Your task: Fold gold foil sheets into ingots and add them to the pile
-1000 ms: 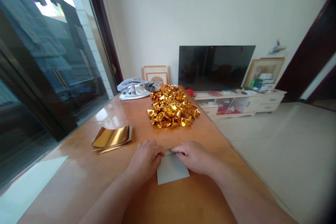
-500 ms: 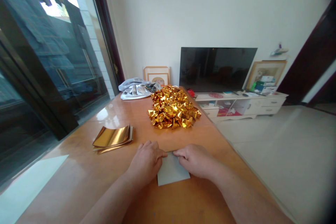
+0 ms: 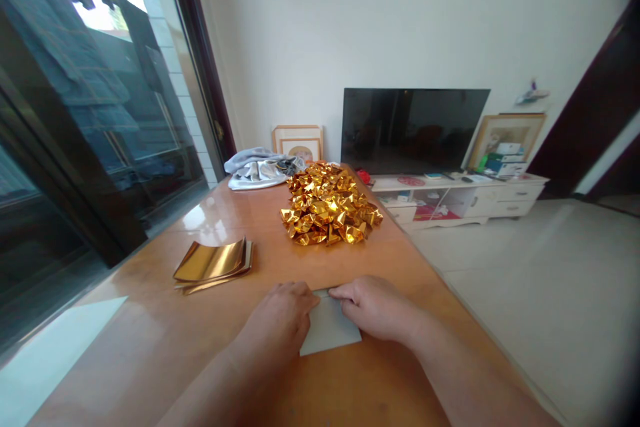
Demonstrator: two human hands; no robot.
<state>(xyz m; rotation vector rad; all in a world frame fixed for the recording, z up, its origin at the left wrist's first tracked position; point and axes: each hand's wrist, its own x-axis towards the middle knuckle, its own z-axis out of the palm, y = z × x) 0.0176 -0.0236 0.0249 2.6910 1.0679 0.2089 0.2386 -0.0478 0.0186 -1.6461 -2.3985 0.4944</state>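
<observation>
Head view: curved gold-foil sheets (image 3: 213,261) lie stacked on the glossy brown table (image 3: 240,210), room around them. Left hand (image 3: 286,315), fingers together, touches flat pale-grey paper (image 3: 330,328), crinkled gold-foil pieces (image 3: 330,208) heaped beyond; right hand (image 3: 373,308) points its forefinger onto the paper. Whether either pinches, I cannot tell. Rightward, a white cabinet (image 3: 513,192) holds something red (image 3: 424,211).

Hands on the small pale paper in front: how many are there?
2: the left hand at the left side of the pale paper, the right hand at its right.
</observation>
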